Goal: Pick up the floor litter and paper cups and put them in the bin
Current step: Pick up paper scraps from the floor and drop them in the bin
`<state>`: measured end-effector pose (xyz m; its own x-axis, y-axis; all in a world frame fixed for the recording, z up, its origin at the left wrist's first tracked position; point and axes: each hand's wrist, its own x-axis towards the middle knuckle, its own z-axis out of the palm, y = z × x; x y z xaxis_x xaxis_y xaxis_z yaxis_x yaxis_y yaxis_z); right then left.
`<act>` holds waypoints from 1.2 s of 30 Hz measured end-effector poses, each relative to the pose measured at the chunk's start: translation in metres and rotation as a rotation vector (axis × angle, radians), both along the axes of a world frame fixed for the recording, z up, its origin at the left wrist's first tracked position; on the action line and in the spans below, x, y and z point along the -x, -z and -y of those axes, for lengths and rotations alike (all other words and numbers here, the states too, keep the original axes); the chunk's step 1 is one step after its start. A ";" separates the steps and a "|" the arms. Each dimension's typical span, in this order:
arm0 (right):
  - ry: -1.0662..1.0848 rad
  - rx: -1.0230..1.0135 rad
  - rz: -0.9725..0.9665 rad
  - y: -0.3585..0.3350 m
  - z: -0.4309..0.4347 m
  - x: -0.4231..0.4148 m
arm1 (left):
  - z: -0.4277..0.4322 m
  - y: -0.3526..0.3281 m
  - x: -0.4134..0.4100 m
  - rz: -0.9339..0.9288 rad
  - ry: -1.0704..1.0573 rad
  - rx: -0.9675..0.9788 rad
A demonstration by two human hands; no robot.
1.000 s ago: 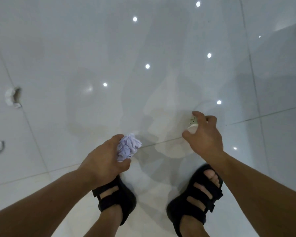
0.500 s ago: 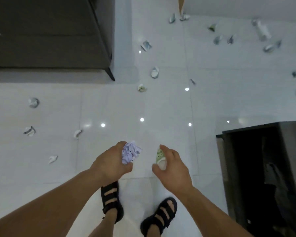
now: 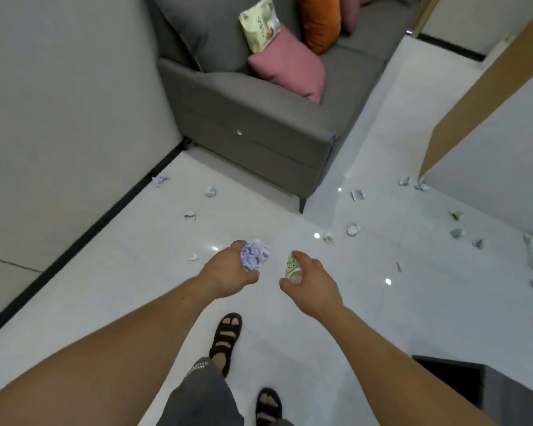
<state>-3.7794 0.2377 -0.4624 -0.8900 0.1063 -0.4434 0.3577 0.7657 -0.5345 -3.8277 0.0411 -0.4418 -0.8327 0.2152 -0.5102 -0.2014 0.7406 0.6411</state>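
Open floor (image 3: 154, 281) lies ahead of both hands, bare tile apart from small scattered scraps (image 3: 210, 191). The grey sofa (image 3: 259, 118) blocks the way straight ahead, its corner leg (image 3: 302, 205) planted on the tile. A wall (image 3: 59, 118) closes the left side. A passage runs right of the sofa, bounded by a wooden panel (image 3: 486, 96). A dark box (image 3: 462, 388) stands at lower right.

A home living room: a grey sofa (image 3: 259, 118) with pink and orange cushions (image 3: 290, 67) stands on glossy white floor tiles (image 3: 136, 272).
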 end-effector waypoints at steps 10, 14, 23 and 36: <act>-0.550 -0.101 -0.079 -0.066 0.114 -0.051 | 0.122 -0.060 -0.178 -0.093 -0.501 0.038; -0.769 -0.092 -0.127 -0.085 0.196 -0.091 | 0.184 -0.078 -0.258 -0.134 -0.730 0.064; -1.209 -0.093 -0.203 -0.106 0.394 -0.245 | 0.321 -0.096 -0.476 -0.179 -1.111 0.061; -1.585 -0.071 -0.227 -0.105 0.637 -0.484 | 0.488 -0.084 -0.761 -0.153 -1.504 0.151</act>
<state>-3.2954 -0.3995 -0.3578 -0.1601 -0.9313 -0.3273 -0.8625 0.2932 -0.4124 -3.0670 -0.4465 -0.3580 -0.2693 -0.9009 -0.3403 -0.7471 -0.0275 0.6641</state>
